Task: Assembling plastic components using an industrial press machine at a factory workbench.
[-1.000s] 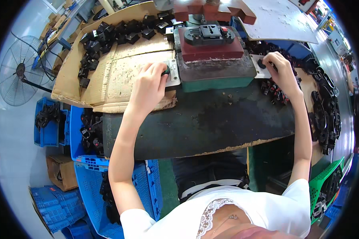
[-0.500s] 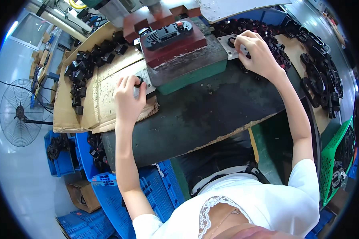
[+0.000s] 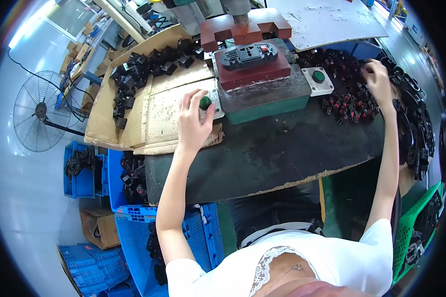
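Socket strip [image 3: 249,55], dark with a small red piece at one end, lies in the upper middle of the frame on a red block [image 3: 255,76]. That block rests on a green-sided base [image 3: 268,108] on the dark table [image 3: 262,151], and a notched red press head [image 3: 245,32] hangs just behind and above the strip. Left of the base, the left hand [image 3: 193,127] has its fingers apart and loosely curved around a green button [image 3: 205,103], unclenched; whether they touch it I cannot tell. At the upper right, the right hand [image 3: 378,83] is at a pile of small black and red parts [image 3: 349,106], fingers bent; whether they grasp one I cannot tell. Another green button [image 3: 318,76] sits uncovered between that hand and the base. Black blocks [image 3: 125,94] line a cardboard tray [image 3: 156,116] at upper left.
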{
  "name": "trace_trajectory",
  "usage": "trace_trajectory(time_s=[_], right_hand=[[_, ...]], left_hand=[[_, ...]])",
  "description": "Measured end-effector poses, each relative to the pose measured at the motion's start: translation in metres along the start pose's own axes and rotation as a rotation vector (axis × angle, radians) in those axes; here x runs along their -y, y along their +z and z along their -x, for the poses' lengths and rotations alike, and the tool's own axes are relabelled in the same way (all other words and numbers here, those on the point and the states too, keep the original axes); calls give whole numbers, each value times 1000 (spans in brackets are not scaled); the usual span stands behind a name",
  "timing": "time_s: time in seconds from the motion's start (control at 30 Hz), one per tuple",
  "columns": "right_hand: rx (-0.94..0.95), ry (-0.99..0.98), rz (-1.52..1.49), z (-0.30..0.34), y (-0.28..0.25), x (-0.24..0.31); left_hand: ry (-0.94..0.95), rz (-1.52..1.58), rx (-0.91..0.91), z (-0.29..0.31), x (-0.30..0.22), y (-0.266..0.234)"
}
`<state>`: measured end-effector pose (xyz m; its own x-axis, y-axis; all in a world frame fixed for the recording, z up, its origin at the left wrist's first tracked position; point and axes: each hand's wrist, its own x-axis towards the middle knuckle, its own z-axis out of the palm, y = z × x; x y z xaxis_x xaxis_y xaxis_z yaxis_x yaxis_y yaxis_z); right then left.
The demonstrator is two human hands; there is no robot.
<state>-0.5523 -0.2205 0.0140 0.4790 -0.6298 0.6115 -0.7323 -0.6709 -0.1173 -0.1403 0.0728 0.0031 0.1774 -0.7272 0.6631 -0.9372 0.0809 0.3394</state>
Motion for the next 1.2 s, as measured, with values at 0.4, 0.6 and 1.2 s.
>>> trace_trajectory(time_s=[0.4,0.6,1.2], right_hand=[[248,177,307,0,25,-128],[-5,277,250,-2,-7,-117],[263,155,-964,-40,-36,133]], left_hand=[[21,251,188,-77,4,27],[90,300,258,-116,-2,43],[-521,-369,-555,94,39,-125]])
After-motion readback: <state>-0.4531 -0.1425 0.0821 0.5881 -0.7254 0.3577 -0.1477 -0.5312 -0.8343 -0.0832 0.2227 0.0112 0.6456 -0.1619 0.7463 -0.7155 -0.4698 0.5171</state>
